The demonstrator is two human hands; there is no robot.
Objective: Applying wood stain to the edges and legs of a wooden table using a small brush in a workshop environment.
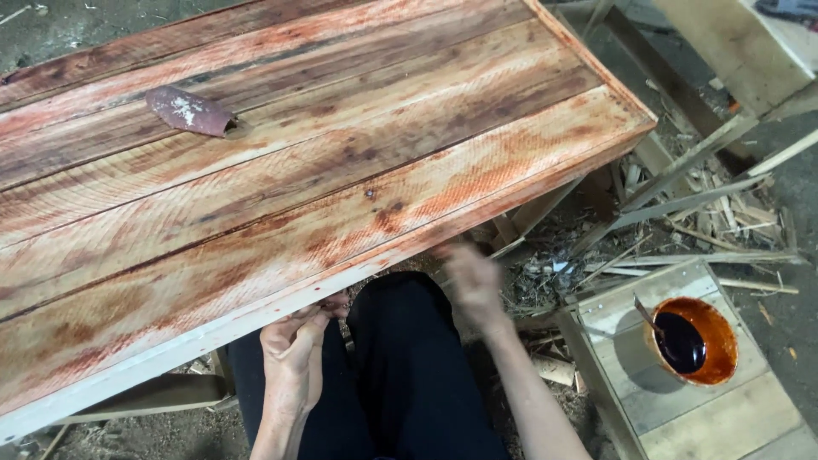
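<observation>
A large plank tabletop (pixel 281 170), stained patchy reddish-brown, fills most of the head view. My left hand (pixel 294 349) is at its near pale edge, fingers curled against the underside of the rim. My right hand (pixel 475 285) is blurred just below the same edge, further right, fingers spread; whether it holds anything I cannot tell. A curled piece of reddish sandpaper (pixel 189 111) lies on the top at the far left. My dark trousers (pixel 400 375) show between my arms.
A bowl of dark red stain (pixel 690 339) with a stick in it stands on a small wooden crate (pixel 682 409) at the lower right. Wood offcuts and slats (pixel 690 204) litter the ground to the right. A pale wooden frame (pixel 733 51) stands top right.
</observation>
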